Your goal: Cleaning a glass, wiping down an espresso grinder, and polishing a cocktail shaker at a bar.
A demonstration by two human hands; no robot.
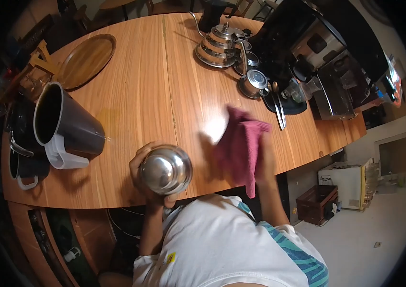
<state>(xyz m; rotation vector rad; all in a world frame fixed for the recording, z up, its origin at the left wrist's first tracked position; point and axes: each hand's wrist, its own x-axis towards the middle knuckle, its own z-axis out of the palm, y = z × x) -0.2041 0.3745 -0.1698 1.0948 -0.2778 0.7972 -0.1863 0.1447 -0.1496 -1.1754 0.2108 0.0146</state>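
Observation:
Near the table's front edge, my left hand (137, 175) grips a polished, rounded stainless steel vessel (166, 170). Its smooth domed side faces up, with the thumb showing at the lower edge. My right hand (266, 161) holds a maroon cloth (240, 143) that hangs in folds and is blurred. A gap separates the cloth from the steel vessel, and much of the right hand is hidden behind the fabric. Both hands are over the wood-grain table (145, 89).
At left stand a large dark-filled plastic jug (81, 118), a black pot (32, 168) and a round wooden tray (88, 61). Toward the right are a gooseneck kettle (217, 46), a metal drip coffee filter (255, 82), spoons (278, 107), a glass vessel (303, 89) and a coffee machine (317, 43).

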